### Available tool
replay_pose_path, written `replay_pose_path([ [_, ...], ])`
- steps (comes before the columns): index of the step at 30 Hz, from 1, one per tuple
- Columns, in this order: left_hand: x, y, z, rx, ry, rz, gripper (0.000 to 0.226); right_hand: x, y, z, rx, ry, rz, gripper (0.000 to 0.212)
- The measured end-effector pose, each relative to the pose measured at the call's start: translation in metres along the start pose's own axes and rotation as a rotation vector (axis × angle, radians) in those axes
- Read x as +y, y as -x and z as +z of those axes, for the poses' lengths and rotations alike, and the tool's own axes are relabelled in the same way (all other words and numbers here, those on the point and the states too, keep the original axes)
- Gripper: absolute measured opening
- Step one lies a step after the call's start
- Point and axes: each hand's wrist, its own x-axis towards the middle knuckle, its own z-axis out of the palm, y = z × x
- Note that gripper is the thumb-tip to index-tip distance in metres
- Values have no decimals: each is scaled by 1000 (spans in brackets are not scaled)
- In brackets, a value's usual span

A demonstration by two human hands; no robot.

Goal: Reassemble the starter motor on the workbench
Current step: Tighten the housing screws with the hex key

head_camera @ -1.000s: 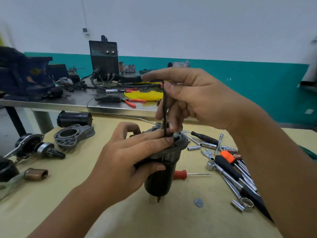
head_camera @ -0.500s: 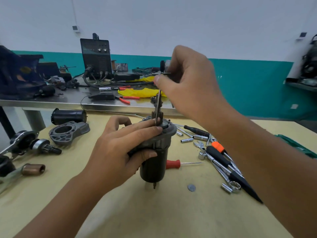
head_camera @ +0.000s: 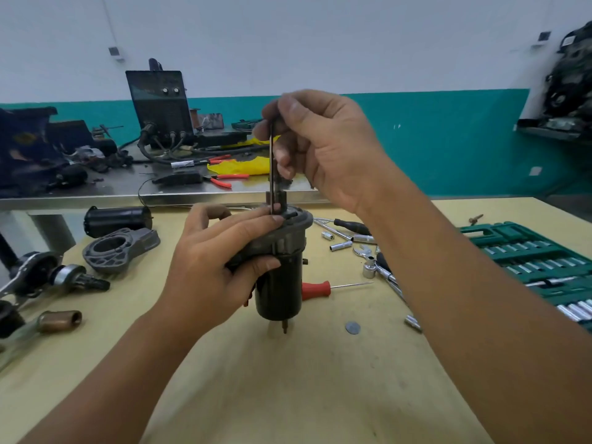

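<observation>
Motor [head_camera: 280, 277]: stands upright on the worktop [head_camera: 320, 379], long axis vertical, grey end cap up, studs at the bottom end.
Bolt [head_camera: 271, 168]: long thin rod, vertical, lower end at the cap's top.
Left hand [head_camera: 208, 270]: curled round the motor's upper body and cap; forefinger lies over the cap beside the bolt.
Right hand [head_camera: 323, 145]: above the motor, thumb and fingers pinching the bolt's upper part.
Writing: none legible.
Housing [head_camera: 120, 249]: lies left of the motor, well apart.
Socket set [head_camera: 528, 261]: open at right.
</observation>
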Motion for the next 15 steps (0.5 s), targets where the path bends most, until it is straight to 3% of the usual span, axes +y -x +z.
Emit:
replay_pose_path([
  [3,0,-5,12,8,-37,38,46,3,-8,1,67,116,-16,11],
  [11,-9,-22,34,-4,-47,122,46,16,-7,-15,522,529,-227,15],
  [15,-9,-28,37,-39,-5,51,59,3,-8,-26,547,725,-222,12],
])
